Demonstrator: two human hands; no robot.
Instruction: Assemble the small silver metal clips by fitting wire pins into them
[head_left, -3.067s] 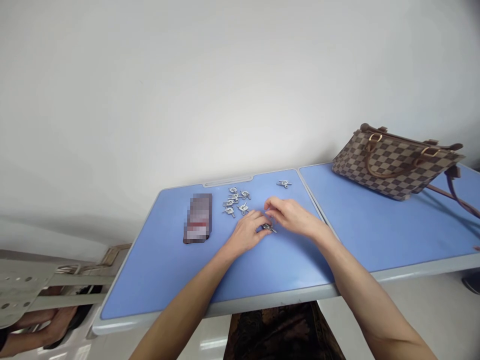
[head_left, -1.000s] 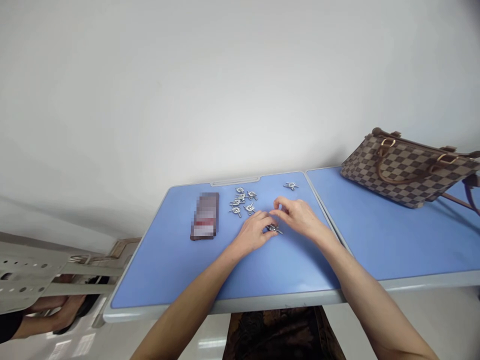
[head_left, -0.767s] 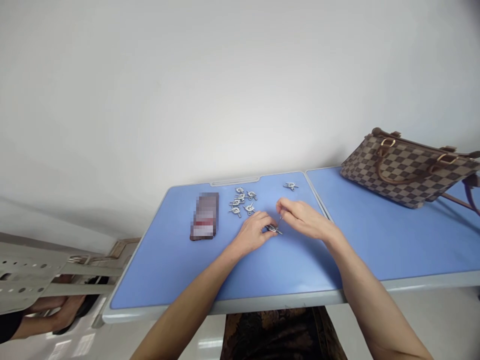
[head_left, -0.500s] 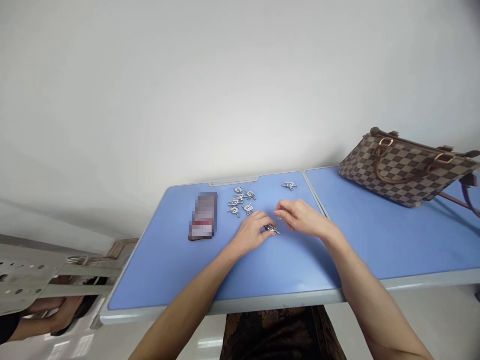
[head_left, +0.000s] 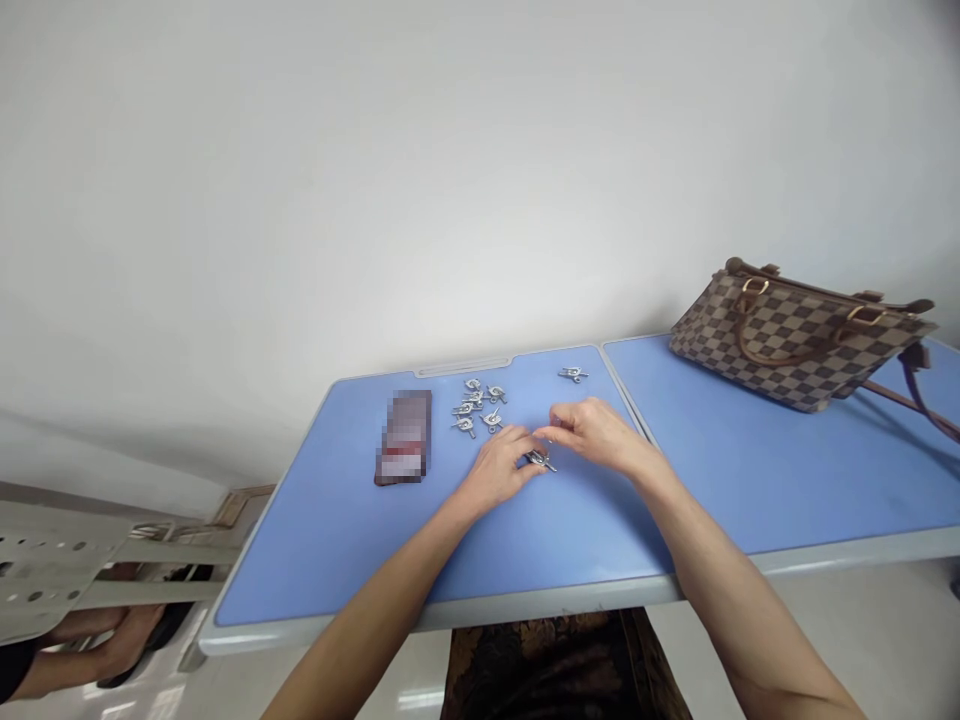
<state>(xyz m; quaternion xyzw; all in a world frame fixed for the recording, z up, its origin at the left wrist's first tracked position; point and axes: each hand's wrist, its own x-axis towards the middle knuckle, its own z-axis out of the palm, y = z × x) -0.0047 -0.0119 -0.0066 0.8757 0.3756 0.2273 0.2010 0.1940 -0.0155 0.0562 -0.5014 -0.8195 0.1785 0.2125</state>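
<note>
metal fastener [head_left: 540, 460] | left hand [head_left: 496, 468] touching | right hand [head_left: 596, 435] closer than before

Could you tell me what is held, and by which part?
Apparently the left hand holds a small metal piece at one end; the right hand is unclear.

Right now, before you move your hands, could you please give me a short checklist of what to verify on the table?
1. Hold on the small metal piece: cannot tell; the left hand and right hand both reach it, but the contact is hidden.
2. Cluster of similar metal pieces: ok, apart from the left hand.
3. Lone metal piece: ok, apart from the right hand.
4. Blurred flat object: ok, apart from both hands.
5. Checkered handbag: ok, on the adjoining table section, away from the hands.
</note>
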